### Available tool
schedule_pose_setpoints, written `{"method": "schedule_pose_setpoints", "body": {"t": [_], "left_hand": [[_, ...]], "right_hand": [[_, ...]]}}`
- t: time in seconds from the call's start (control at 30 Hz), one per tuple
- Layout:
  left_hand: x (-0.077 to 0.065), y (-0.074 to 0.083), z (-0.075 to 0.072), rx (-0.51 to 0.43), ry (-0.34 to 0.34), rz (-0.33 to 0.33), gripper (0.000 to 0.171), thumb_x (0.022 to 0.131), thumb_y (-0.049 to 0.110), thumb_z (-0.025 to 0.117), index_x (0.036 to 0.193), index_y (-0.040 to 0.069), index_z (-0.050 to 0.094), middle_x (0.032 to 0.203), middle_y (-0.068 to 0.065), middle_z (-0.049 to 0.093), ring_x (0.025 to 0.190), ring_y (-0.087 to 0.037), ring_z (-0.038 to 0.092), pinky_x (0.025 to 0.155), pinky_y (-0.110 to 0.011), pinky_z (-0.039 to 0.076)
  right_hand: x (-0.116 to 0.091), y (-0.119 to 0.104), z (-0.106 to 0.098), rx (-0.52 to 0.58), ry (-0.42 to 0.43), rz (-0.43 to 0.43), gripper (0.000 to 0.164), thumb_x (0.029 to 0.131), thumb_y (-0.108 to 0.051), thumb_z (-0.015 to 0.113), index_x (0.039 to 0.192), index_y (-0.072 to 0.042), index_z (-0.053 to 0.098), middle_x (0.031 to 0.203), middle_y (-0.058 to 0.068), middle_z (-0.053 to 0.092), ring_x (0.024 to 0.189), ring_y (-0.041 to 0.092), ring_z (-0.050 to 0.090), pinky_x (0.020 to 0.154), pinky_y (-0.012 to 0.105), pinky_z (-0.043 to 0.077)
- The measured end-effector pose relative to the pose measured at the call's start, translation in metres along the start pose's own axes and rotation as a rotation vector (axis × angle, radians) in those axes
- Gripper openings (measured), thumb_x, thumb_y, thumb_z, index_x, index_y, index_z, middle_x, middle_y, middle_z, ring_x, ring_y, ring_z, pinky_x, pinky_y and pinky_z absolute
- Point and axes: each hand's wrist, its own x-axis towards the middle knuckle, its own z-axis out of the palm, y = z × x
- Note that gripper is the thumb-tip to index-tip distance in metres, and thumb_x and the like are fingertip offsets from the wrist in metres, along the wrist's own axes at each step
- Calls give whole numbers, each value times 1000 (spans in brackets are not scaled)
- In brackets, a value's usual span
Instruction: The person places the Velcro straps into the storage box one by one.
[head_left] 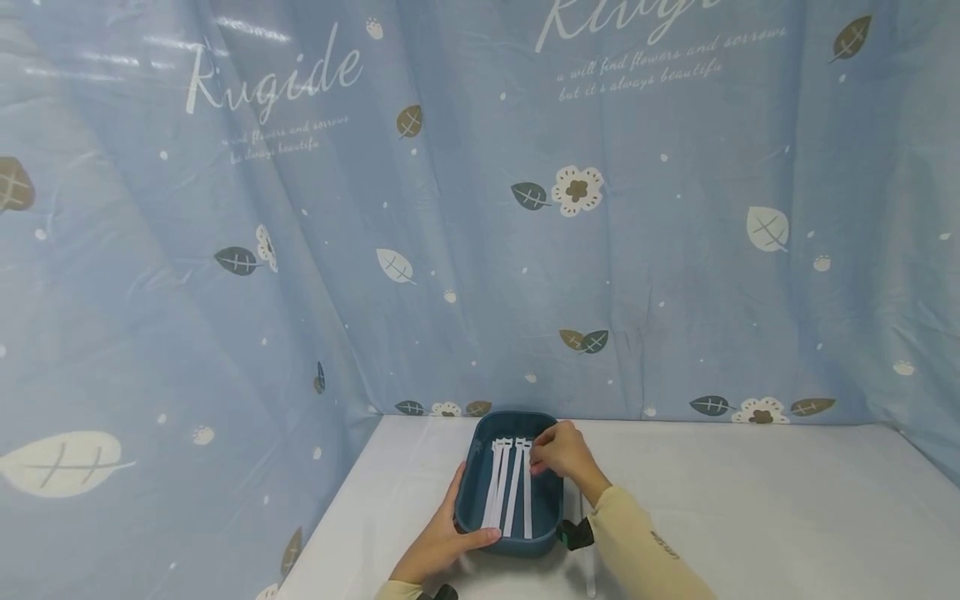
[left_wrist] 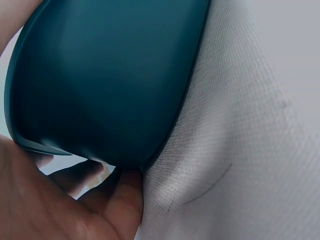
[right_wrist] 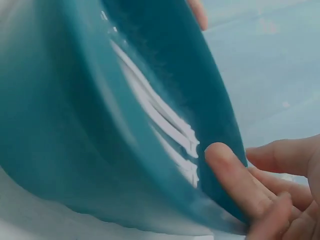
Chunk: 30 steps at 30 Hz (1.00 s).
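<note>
A dark teal plastic bin (head_left: pixel 517 547) stands on the white cloth-covered table. Several flat white cable ties (head_left: pixel 512 492) with notched heads lie lengthwise inside it, heads toward the far end. My left hand (head_left: pixel 442 537) holds the bin's near left corner, thumb over the rim; the left wrist view shows fingers against its outer edge. Over the bin's far right part is my right hand (head_left: pixel 562 452), fingertips close to the rightmost tie's head. In the right wrist view, its fingers (right_wrist: pixel 232 175) are bent and apart inside the rim, with no tie showing between them.
A narrow white strip (head_left: pixel 590 579) lies on the table right of the bin, partly hidden by the right forearm. Behind the table (head_left: pixel 750 500) hangs a blue patterned curtain (head_left: pixel 487 250), which also covers the left side. Each wrist wears a black band.
</note>
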Motion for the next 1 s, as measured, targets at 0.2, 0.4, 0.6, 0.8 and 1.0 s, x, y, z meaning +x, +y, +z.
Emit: {"method": "schedule_pose_setpoints", "body": {"t": [0.2, 0.4, 0.6, 0.8, 1.0], "left_hand": [[0, 3, 1, 18, -1, -15, 124, 83, 44, 86, 168, 24, -2, 175, -16, 13, 156, -46, 23, 119, -75, 23], [-1, 6, 1, 38, 11, -26, 126, 81, 46, 87, 168, 23, -1, 174, -17, 14, 156, -47, 24, 119, -76, 22], [0, 4, 1, 21, 3, -14, 126, 82, 43, 87, 168, 22, -2, 175, -16, 13, 157, -47, 22, 119, -76, 22], [0, 2, 1, 18, 9, -11, 126, 81, 43, 87, 168, 22, -1, 175, -15, 13, 157, -48, 20, 119, -77, 22], [0, 4, 1, 23, 16, -5, 126, 81, 42, 88, 168, 22, -1, 175, -15, 13, 157, -47, 20, 119, -77, 21]], "right_hand": [[-2, 1, -9, 54, -14, -5, 21, 92, -11, 70, 105, 4, 76, 79, 10, 79, 68, 20, 77, 56, 32, 58], [-7, 0, -25, 109, 4, -23, 19, 97, -13, 69, 104, 2, 76, 85, 13, 77, 66, 19, 74, 56, 32, 58], [-14, 2, -43, 124, 40, -30, 18, 98, -13, 67, 106, 2, 76, 83, 11, 76, 65, 17, 71, 54, 32, 54], [-20, 13, -57, 105, 95, -59, 20, 97, -12, 67, 108, 3, 75, 84, 10, 76, 64, 16, 70, 53, 30, 53], [-30, 24, -67, 88, 127, -73, 19, 97, -11, 66, 108, 1, 76, 85, 10, 75, 65, 16, 69, 53, 30, 53]]}}
